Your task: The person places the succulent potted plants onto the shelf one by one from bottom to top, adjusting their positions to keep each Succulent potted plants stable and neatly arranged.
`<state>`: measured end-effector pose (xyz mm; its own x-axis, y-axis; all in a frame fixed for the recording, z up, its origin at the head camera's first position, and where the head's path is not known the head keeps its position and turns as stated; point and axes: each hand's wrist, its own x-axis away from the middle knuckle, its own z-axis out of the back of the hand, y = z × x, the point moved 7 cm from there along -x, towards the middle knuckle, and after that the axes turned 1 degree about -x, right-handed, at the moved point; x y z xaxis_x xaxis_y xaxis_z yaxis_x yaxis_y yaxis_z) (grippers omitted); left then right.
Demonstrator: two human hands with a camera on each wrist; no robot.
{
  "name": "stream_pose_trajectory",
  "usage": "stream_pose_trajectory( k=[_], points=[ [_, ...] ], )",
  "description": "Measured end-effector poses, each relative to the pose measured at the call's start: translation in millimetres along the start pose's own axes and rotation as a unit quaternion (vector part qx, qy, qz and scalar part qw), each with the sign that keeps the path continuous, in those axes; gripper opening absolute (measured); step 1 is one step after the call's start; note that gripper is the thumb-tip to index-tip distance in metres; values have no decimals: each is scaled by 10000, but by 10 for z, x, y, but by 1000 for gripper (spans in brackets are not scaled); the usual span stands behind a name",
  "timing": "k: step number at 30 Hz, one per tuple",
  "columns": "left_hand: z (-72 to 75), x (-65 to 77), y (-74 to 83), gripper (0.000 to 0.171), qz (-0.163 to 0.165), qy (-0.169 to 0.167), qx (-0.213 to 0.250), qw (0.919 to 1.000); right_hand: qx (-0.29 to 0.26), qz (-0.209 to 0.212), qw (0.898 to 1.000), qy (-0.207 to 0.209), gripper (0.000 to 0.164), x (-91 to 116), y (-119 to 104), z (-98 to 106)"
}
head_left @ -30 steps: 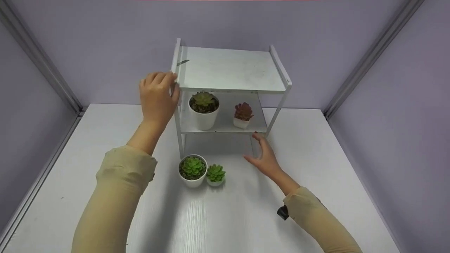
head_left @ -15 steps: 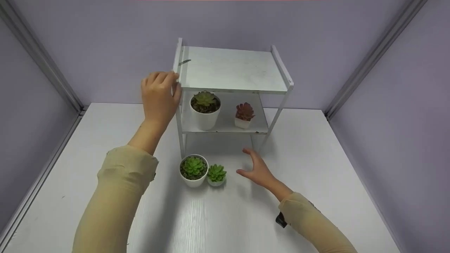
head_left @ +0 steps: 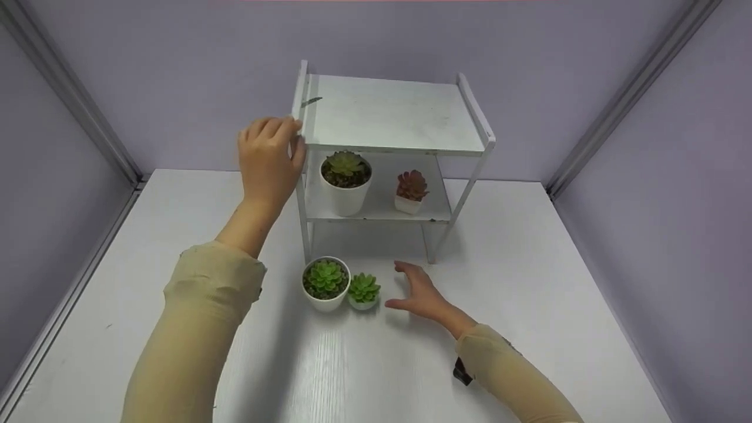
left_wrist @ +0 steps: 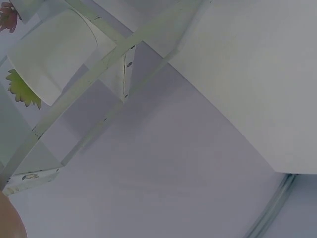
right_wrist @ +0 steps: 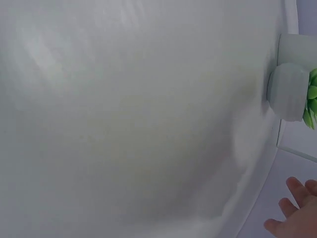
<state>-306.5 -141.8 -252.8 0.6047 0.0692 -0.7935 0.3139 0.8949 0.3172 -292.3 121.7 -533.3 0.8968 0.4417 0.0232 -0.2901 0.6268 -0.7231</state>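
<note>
My left hand [head_left: 267, 155] grips the upper left side rail of a white two-tier shelf [head_left: 393, 114], fingers curled over it. To the right of a small green succulent in a white pot [head_left: 363, 289], my right hand [head_left: 424, 296] hovers apart from it, thumb and fingers spread and holding nothing. A larger potted green succulent [head_left: 326, 285] stands just left of the small one, in front of the shelf. The right wrist view shows the small white pot [right_wrist: 288, 93] and several of my fingers. Only a bit of my left hand [left_wrist: 10, 220] enters the left wrist view.
On the shelf's middle board stand a large potted succulent [head_left: 346, 185] at left and a small reddish succulent in a white square pot [head_left: 409, 194] at right. The shelf stands on a white table [head_left: 517, 247] with walls behind and on both sides.
My right hand has come down from the shelf's lower right front, moving left and toward me, nearer the small green succulent. My left hand keeps its grip on the rail.
</note>
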Motion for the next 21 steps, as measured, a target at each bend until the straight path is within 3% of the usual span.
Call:
stream_pose_trajectory(
  k=[11, 21],
  points=[
    [-2, -3, 0, 21, 19, 42, -57, 10000, 229, -27, 9987, -464, 92, -68, 12, -343],
    [-2, 0, 6, 21, 13, 65, -75, 10000, 172, -21, 9986, -499, 89, -114, -21, -445]
  ],
)
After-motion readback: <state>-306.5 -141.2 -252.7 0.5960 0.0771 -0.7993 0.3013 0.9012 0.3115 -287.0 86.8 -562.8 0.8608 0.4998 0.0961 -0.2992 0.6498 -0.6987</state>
